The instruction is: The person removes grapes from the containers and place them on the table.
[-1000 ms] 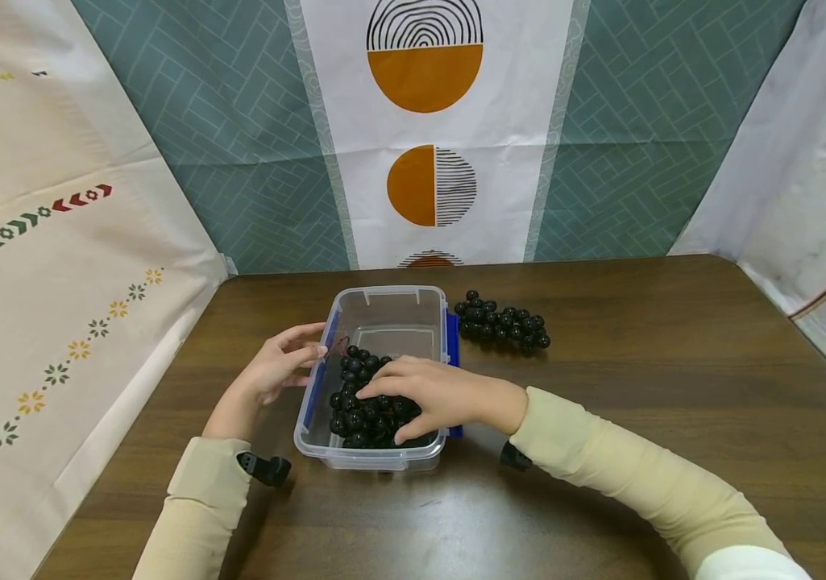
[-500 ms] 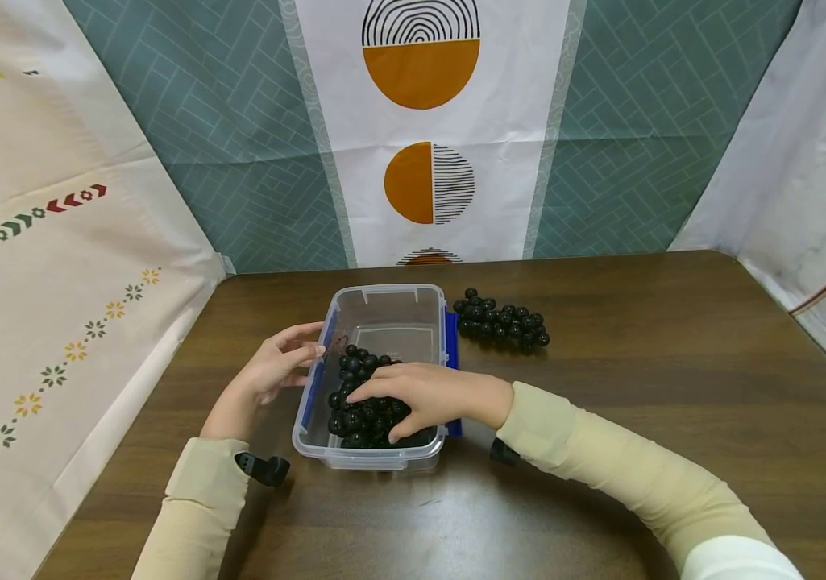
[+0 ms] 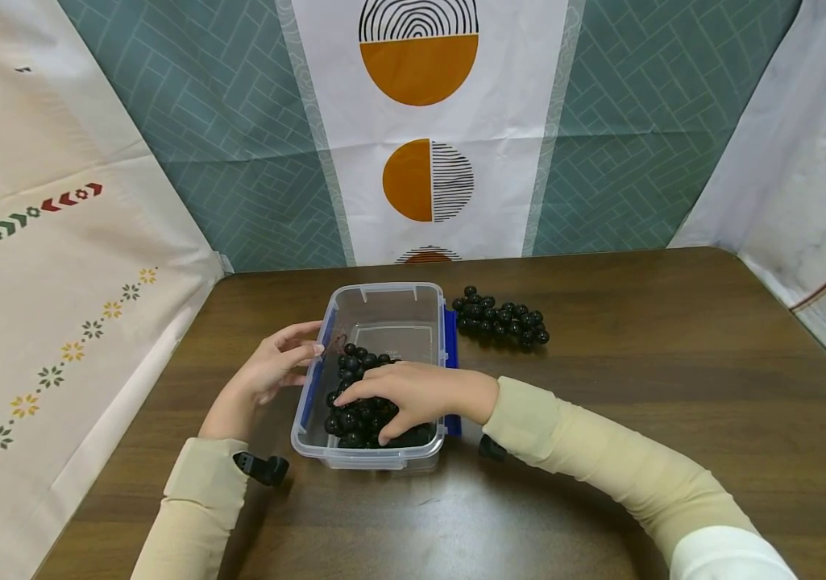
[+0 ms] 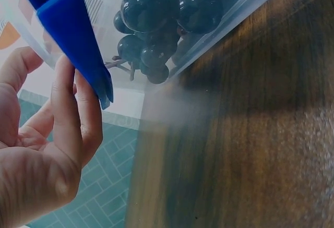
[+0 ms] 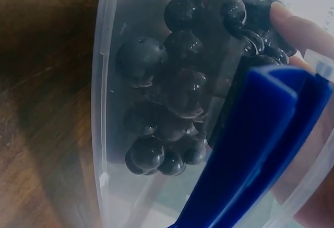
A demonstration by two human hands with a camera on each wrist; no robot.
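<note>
A clear plastic food container (image 3: 405,322) with blue side latches stands without a lid in the head view. Dark grapes (image 3: 358,423) fill its near part. My right hand (image 3: 413,395) rests over them, fingers spread and relaxed and thumb toward me; in the right wrist view a fingertip (image 5: 282,14) touches the bunch (image 5: 182,45). My left hand (image 3: 285,358) steadies the container's left side, its fingertips right at the rim. In the left wrist view, fingers (image 4: 68,118) lie loosely against the blue latch (image 4: 73,35), their tips partly hidden behind it.
Another bunch of dark grapes (image 3: 500,318) lies on the brown wooden table (image 3: 637,362), right of the container. Its right blue latch (image 3: 451,342) hangs outward toward those grapes. A patterned cloth (image 3: 238,145) hangs behind the table, and pale fabric (image 3: 43,322) borders the left.
My right hand has slid a little to the left over the grapes in the container. My left hand and the container stay in place; the head view has shifted slightly.
</note>
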